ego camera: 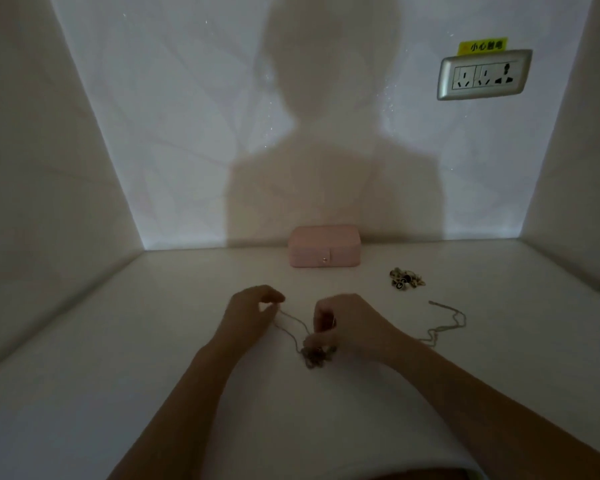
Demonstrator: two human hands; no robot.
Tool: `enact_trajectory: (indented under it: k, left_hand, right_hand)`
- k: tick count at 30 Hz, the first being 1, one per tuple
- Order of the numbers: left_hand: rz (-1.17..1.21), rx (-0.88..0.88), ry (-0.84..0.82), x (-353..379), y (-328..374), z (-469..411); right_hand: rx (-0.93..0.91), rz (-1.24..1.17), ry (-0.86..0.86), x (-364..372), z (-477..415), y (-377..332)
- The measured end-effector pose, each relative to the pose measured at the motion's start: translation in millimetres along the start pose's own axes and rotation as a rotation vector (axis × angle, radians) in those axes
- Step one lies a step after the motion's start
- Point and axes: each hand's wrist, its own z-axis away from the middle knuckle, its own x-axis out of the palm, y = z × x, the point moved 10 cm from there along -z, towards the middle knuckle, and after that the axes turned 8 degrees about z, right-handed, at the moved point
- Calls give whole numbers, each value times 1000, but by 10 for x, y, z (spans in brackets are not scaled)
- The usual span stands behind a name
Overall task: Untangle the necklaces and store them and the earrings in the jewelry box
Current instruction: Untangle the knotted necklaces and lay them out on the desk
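Note:
A knot of tangled necklaces point(315, 355) lies on the white table in front of me. My left hand point(252, 311) pinches a thin chain strand that runs down to the knot. My right hand point(343, 327) has its fingers curled over the knot and grips chain there. Another loose chain point(447, 322) trails off to the right of my right hand. A small heap of earrings point(405, 278) sits farther back on the right. The pink jewelry box point(324, 245) stands closed against the back wall, its snap facing me.
White side walls close in the table point(118, 341) on the left and right. A silver power socket point(484, 75) with a yellow label is on the back wall, high on the right. My shadow falls on that wall.

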Motion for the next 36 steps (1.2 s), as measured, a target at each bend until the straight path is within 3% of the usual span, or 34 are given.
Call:
enact_trajectory:
  k: [4, 6, 9, 13, 16, 25, 29, 36]
  left_hand:
    - [-149, -84, -361, 560, -105, 82]
    - [-353, -124, -452, 678, -201, 147]
    - [-510, -208, -443, 650, -353, 180]
    - [-483, -308, -370, 582, -470, 211]
    - [-429, -425, -257, 420, -489, 269]
    - [-515, -478, -306, 56, -589, 650]
    - [-528, -531, -284, -50, -621, 813]
    - [-561, -639, -212, -163, -587, 1084]
  right_hand:
    - [4, 23, 12, 130, 136, -24]
    - [-8, 69, 29, 122, 180, -27]
    - [-62, 122, 24, 160, 299, -46]
    - [-232, 298, -87, 374, 402, -181]
    - [-257, 425, -162, 468, 423, -131]
    - [6, 502, -142, 203, 648, 249]
    - [42, 519, -97, 92, 701, 155]
    - [165, 679, 185, -366, 813, 190]
